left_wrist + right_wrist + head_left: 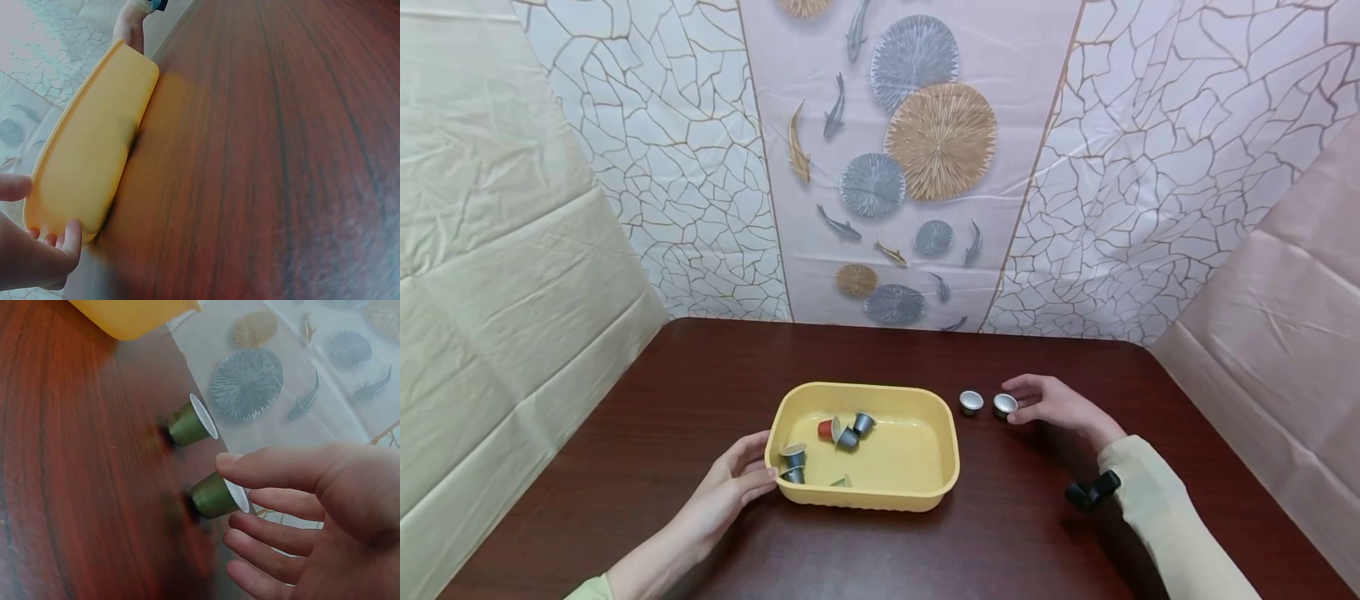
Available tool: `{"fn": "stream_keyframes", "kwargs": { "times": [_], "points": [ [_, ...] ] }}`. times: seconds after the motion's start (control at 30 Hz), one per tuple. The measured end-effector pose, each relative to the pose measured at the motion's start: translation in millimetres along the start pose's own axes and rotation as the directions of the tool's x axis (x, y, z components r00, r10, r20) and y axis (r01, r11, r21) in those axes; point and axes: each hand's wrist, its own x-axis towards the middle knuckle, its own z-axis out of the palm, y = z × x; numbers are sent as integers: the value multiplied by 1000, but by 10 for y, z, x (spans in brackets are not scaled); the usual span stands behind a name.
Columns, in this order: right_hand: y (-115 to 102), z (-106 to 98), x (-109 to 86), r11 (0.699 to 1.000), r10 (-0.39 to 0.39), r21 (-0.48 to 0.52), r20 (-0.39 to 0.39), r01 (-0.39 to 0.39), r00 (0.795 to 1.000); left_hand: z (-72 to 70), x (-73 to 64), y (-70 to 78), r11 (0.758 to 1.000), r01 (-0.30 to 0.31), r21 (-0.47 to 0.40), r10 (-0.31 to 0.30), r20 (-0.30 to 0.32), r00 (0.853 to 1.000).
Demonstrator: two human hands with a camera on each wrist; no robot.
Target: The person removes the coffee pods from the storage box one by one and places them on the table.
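Observation:
My left hand [718, 492] grips the left end of a yellow plastic tray [887, 454], thumb at the near corner and fingers along the outer end wall. Inside the tray lie a red coffee capsule [828, 429] and several dark grey ones [847, 439], plus a pale greenish one [842, 481] partly hidden by the front wall. Right of the tray, two green coffee capsules stand lid up on the table: a left one [190, 424] and a right one [219, 497]. Around the right one my right hand [1060, 406] is spread, thumb and fingers loosely parted and not visibly pinching it.
The dark reddish-brown wooden table [865, 558] reaches back to a patterned cloth backdrop [887, 167]. Pale cloth hangs along both sides. A black clip-like piece [1092, 490] is attached at my right sleeve.

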Motion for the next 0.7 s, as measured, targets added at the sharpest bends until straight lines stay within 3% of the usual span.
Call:
{"fn": "stream_keyframes", "kwargs": {
  "times": [0.37,0.7],
  "points": [
    [-274,-164,5,989,-26,-146,11,27,1000,8,-4,4,1000,5,6,-5,-4,1000],
    [-652,-176,94,964,-115,-237,33,120,993,3,2,-3,1000,5,4,-5,-8,1000]
  ]
}}
